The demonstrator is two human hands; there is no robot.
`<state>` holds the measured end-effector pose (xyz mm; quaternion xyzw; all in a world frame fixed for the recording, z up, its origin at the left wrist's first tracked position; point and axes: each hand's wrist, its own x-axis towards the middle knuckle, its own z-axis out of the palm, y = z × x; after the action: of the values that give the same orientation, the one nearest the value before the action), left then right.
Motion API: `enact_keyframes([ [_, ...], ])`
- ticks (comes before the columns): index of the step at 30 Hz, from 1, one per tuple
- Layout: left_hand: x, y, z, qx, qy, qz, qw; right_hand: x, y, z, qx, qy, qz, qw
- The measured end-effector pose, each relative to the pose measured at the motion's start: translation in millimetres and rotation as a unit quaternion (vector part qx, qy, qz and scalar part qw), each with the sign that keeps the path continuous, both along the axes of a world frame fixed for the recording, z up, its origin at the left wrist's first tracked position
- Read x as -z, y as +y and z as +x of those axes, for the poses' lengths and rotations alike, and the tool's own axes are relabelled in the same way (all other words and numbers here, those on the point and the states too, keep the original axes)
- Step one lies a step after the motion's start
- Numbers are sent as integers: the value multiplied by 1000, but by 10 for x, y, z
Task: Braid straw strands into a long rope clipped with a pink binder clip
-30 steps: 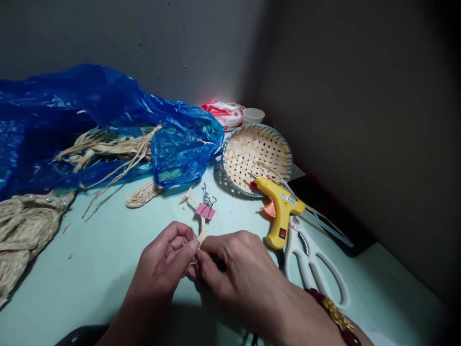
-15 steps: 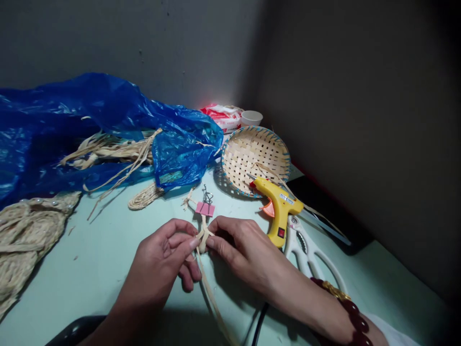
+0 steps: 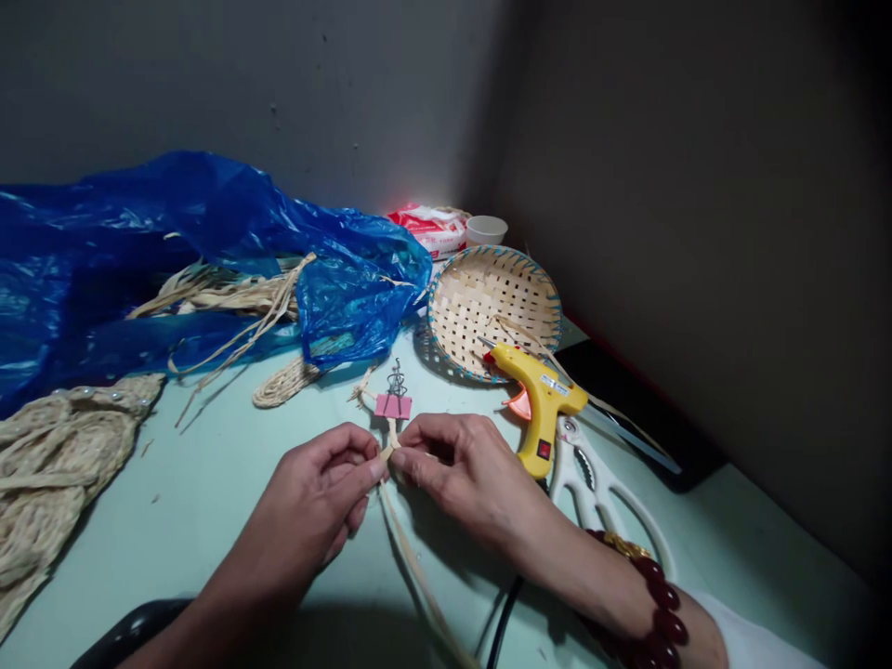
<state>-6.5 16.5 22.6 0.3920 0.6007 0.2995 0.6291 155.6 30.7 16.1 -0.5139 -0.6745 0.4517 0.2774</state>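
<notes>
Pale straw strips [image 3: 392, 429] run down from a pink binder clip [image 3: 394, 407] at the centre of the frame, and I hold them just below it. My left hand [image 3: 313, 497] pinches a strip between thumb and forefinger; my right hand [image 3: 480, 474] is closed the same way on the straw, the two pinches almost meeting. One long strand [image 3: 420, 576] trails toward the bottom edge over the green table [image 3: 229, 465]. I judge that I am crossing one strip over another, as in a plait, though my fingers hide exactly how they overlap. To my mind, the next move calls for an even, gentle outward pull from both hands, so the crossing sits snug under the clip without splitting the thin straw. A yellow glue gun [image 3: 547, 400] and white scissors [image 3: 589, 478] lie right of centre, beside my right hand, neither in my grip.
</notes>
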Motion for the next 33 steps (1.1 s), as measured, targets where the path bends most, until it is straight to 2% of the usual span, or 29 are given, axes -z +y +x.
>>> enact_keyframes([
  [3,20,31,-20,10,-21,0,1000,-12,13,13,-14,-7,-5,1000],
  [7,67,77,-72,49,-55,38,997,-12,12,21,-16,-20,16,1000],
  [12,38,108,-78,28,-43,52,997,0,5,33,-27,-32,38,998],
  [16,33,132,-81,31,-11,78,996,-36,10,44,-38,-35,49,997],
  [21,24,149,-79,46,79,140,986,-54,4,35,-41,-14,46,998],
  [27,-33,131,-44,84,158,235,956,4,36,24,-55,62,8,996],
  [33,-17,115,-73,110,154,253,949,8,59,29,-52,143,-82,985],
])
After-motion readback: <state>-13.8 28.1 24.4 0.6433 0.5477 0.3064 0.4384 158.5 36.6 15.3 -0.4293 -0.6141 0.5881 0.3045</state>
